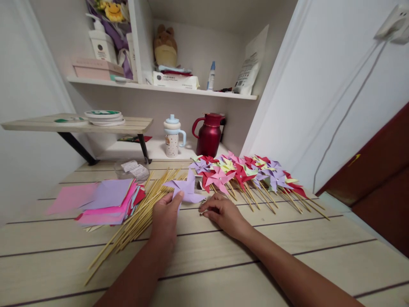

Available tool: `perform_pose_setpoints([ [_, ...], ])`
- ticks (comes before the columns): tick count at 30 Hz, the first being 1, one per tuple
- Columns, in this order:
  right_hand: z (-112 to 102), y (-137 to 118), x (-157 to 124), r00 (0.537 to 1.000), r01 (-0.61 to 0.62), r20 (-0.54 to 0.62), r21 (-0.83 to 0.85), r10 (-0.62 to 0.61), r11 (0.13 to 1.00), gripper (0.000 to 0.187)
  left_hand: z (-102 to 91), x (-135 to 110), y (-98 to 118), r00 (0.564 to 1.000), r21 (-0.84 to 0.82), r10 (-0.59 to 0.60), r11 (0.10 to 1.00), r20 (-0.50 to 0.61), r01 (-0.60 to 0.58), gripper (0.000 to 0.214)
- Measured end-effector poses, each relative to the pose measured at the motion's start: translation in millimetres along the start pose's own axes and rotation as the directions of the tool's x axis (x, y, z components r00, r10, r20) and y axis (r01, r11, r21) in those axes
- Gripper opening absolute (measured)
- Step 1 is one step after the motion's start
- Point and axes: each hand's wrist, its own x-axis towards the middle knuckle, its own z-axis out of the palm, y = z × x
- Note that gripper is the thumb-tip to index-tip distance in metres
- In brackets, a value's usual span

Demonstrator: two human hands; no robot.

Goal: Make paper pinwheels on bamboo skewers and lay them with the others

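Striped desk [207, 256], white shelves [236, 96] behind. Left hand [166, 213]: pinching purple pinwheel [188, 187]. Right hand [225, 215]: curled at shiny bits [203, 200], hold unclear.

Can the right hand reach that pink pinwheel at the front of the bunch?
Probably yes. The right hand is close by, on the near side of the pink pinwheel, and nothing seems to block the way.

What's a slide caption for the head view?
Left hand holds a purple paper pinwheel; right hand is at small shiny pieces; many colorful pinwheels lie beyond.
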Motion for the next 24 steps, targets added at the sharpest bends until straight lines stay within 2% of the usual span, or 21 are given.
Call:
perform_pose_setpoints([
  [5,1.5,-0.5,-0.3,0.999,-0.023,-0.028,-0.002,0.022,1.0,0.019,-0.2,0.0,-1.0,1.0,-0.006,-0.002,1.0,0.008,0.002,0.04],
  [14,1.3,-2.3,-1.2,1.0,-0.002,0.0,0.008,0.002,1.0,0.021,0.0,1.0,-2.0,1.0,-0.008,-0.006,1.0,0.011,0.007,0.04],
  [24,1.7,-6.2,-2.6,1.0,-0.027,0.015,0.035,0.026,0.999,0.014,-0.3,0.0,-0.7,1.0,0.002,0.001,1.0,0.027,-0.001,0.038],
])
